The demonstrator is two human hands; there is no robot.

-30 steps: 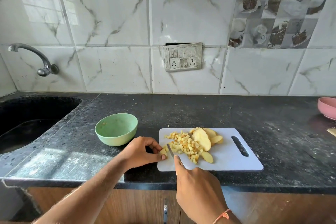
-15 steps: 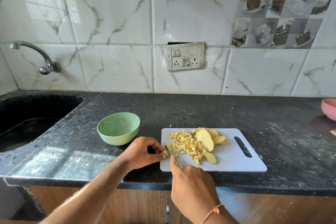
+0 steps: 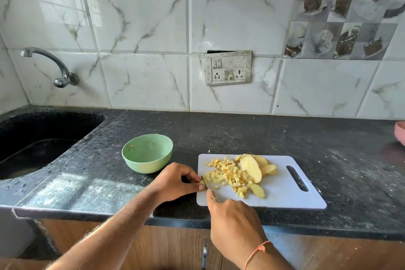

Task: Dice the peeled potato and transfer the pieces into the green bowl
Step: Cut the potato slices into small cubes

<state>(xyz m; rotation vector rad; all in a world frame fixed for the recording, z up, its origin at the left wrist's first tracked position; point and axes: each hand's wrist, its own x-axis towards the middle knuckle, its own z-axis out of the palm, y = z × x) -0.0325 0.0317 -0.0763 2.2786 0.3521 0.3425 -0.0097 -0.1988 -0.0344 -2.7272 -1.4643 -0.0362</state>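
We had the potato in three states on the white cutting board [image 3: 285,197]: a last small sliver [image 3: 201,182] at the board's left edge, a loose heap of diced pieces [image 3: 228,174] toward the middle, and several uncut slices [image 3: 252,167] leaning against the far side of that heap. Our left hand [image 3: 175,180] pinched the sliver between thumb and fingertips, and our right hand [image 3: 234,223] was closed around the handle of a knife [image 3: 205,182], forefinger laid along its spine, blade just beside the pinching fingertips. We judged the raw flesh firm and stiff but wet and slippery, so so small a piece could skid or roll under the edge; holding it low, with fingertips tucked back, looked the safest. The cubes were light and would scatter, so we reckoned them best swept together and lifted as a heap. The green bowl [image 3: 147,152] sat on the dark counter [image 3: 241,133] just left of the board, holding no more than a few scraps, as far as we could tell
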